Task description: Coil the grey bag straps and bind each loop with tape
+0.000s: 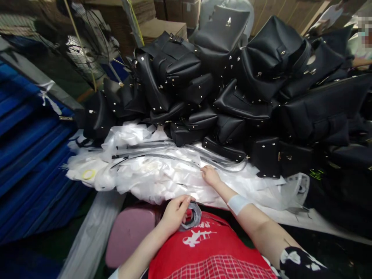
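Clerk: First entry, left hand?

Checker: Left hand (176, 212), one, near, in front of the red apron (216, 240). Fingers and thumb closed on a grey ring-shaped coil (197, 217), which hangs at the hand's right side. Material of coil: cannot tell.

Clerk: Right hand?

Checker: Right hand (210, 176), one, farther off and to the right. Fingers drawn close together, fingertips down at the plastic sleeves (157, 172). Whether they pinch any film, cannot tell.

Clerk: Contents around it?

Checker: Plastic sleeves, whitish and crumpled, a long heap spread left to right. Dark thin straps (167, 156), several, lying along its far side. Yellow ring (88, 174), one, on the heap's left end. Black bags (242, 106), many, piled behind.

Clerk: Step in hand?

Checker: By judgement, sorting through or picking from the sleeves with the right hand, coil kept in the left.

Clerk: Requirement for the next move?

Checker: Probably a fine pinch on one layer of film, parted from its neighbours, the left grip staying firm on the coil.
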`<action>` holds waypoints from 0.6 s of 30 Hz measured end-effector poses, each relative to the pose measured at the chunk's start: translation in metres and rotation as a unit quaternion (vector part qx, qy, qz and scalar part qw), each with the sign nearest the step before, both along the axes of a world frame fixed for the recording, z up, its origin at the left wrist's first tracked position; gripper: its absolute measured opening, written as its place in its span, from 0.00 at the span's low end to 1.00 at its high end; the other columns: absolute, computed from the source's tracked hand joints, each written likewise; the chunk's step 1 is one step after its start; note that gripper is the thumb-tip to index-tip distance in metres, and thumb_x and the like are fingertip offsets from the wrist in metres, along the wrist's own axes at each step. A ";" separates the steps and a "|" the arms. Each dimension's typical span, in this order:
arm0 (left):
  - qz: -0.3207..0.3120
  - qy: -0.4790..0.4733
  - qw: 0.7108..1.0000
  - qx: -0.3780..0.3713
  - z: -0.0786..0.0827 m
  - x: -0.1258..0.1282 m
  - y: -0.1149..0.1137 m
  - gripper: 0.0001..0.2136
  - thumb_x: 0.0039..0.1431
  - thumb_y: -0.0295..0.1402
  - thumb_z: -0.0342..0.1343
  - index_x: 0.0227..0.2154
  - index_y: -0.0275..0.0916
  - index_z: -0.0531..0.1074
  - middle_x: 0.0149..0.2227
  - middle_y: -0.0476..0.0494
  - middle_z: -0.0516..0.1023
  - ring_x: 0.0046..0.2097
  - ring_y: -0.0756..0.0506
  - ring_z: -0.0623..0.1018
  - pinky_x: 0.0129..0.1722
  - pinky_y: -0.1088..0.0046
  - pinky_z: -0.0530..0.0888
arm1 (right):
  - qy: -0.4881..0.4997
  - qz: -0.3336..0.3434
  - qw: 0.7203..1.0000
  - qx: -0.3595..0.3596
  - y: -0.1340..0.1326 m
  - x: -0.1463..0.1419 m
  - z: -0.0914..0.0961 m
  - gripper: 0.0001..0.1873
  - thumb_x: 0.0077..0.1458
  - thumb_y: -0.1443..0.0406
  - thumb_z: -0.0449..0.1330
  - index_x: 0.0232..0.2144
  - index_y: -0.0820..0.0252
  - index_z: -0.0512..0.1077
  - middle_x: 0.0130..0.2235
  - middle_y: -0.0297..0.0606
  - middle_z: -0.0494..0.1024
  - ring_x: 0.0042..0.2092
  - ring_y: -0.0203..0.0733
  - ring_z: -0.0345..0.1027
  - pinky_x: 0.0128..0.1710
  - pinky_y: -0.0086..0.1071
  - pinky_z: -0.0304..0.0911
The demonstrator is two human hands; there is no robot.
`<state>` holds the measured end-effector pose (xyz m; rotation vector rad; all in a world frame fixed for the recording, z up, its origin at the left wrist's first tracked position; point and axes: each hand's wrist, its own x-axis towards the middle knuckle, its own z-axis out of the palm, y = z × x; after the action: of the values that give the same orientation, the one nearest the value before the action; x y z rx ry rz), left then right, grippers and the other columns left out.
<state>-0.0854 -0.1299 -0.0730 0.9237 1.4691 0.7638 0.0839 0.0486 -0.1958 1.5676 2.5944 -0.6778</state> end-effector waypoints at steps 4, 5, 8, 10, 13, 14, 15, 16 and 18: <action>-0.011 0.000 1.000 -0.010 0.000 -0.001 0.003 0.27 0.56 0.53 0.47 0.42 0.33 0.74 0.13 0.55 0.63 0.16 0.50 0.65 0.18 0.76 0.63 | 0.009 0.028 1.000 -0.002 -0.007 0.002 0.004 0.15 0.60 0.68 0.52 0.45 0.61 0.75 0.48 0.46 0.75 0.52 0.45 0.63 0.55 0.36 0.53; -0.017 0.000 1.000 -0.013 0.000 -0.001 0.004 0.27 0.55 0.54 0.47 0.42 0.33 0.74 0.13 0.55 0.63 0.16 0.50 0.65 0.19 0.76 0.63 | 0.014 0.036 0.999 -0.002 -0.009 0.003 0.005 0.15 0.60 0.68 0.51 0.45 0.61 0.75 0.47 0.44 0.75 0.51 0.44 0.63 0.55 0.35 0.53; -0.047 0.005 0.999 -0.027 -0.003 0.002 0.011 0.29 0.54 0.56 0.47 0.43 0.33 0.73 0.13 0.56 0.64 0.18 0.49 0.66 0.20 0.75 0.63 | 0.032 0.048 0.998 0.006 -0.012 0.010 0.007 0.14 0.61 0.66 0.52 0.46 0.56 0.74 0.49 0.39 0.75 0.53 0.41 0.63 0.56 0.34 0.54; -0.075 0.016 0.996 -0.034 -0.005 0.007 0.019 0.31 0.52 0.58 0.47 0.44 0.33 0.72 0.12 0.56 0.63 0.18 0.48 0.67 0.21 0.74 0.64 | 0.044 0.038 0.998 0.023 -0.014 0.019 0.006 0.15 0.62 0.63 0.53 0.50 0.53 0.71 0.53 0.35 0.73 0.57 0.40 0.59 0.57 0.34 0.53; -0.117 0.029 0.992 -0.039 -0.006 0.020 0.030 0.33 0.49 0.60 0.48 0.44 0.33 0.72 0.12 0.55 0.64 0.18 0.47 0.67 0.22 0.73 0.65 | 0.076 -0.059 0.991 0.089 -0.022 0.048 0.005 0.17 0.60 0.61 0.55 0.52 0.54 0.68 0.55 0.34 0.71 0.59 0.37 0.56 0.59 0.33 0.51; -0.129 0.032 0.990 -0.039 -0.005 0.026 0.034 0.34 0.49 0.61 0.48 0.43 0.33 0.72 0.11 0.55 0.64 0.18 0.47 0.67 0.22 0.73 0.65 | 0.082 -0.106 0.985 0.111 -0.026 0.062 0.006 0.17 0.60 0.62 0.55 0.51 0.55 0.69 0.54 0.35 0.72 0.58 0.37 0.58 0.59 0.32 0.52; -0.140 0.037 0.989 -0.040 -0.004 0.032 0.037 0.34 0.48 0.61 0.47 0.43 0.34 0.73 0.11 0.55 0.64 0.18 0.47 0.67 0.22 0.73 0.64 | 0.082 -0.155 0.976 0.129 -0.031 0.080 0.006 0.16 0.59 0.63 0.55 0.49 0.56 0.70 0.53 0.36 0.73 0.56 0.36 0.59 0.58 0.31 0.52; -0.152 0.041 0.987 -0.040 -0.003 0.038 0.040 0.34 0.48 0.61 0.47 0.42 0.34 0.73 0.11 0.55 0.64 0.18 0.47 0.67 0.22 0.73 0.64 | 0.075 -0.204 0.966 0.140 -0.036 0.100 0.006 0.15 0.59 0.65 0.54 0.48 0.58 0.71 0.51 0.37 0.73 0.55 0.37 0.61 0.58 0.31 0.54; -0.173 0.050 0.983 -0.042 0.000 0.049 0.046 0.34 0.47 0.61 0.47 0.42 0.35 0.73 0.11 0.55 0.63 0.18 0.47 0.66 0.22 0.73 0.64 | 0.046 -0.304 0.939 0.151 -0.048 0.146 0.007 0.15 0.59 0.68 0.51 0.47 0.61 0.71 0.49 0.43 0.74 0.53 0.41 0.62 0.56 0.35 0.56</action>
<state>-0.0360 -0.0843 -0.0732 1.1280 1.3653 0.4020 0.2297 0.0005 -0.1890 2.5362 2.3409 -0.3769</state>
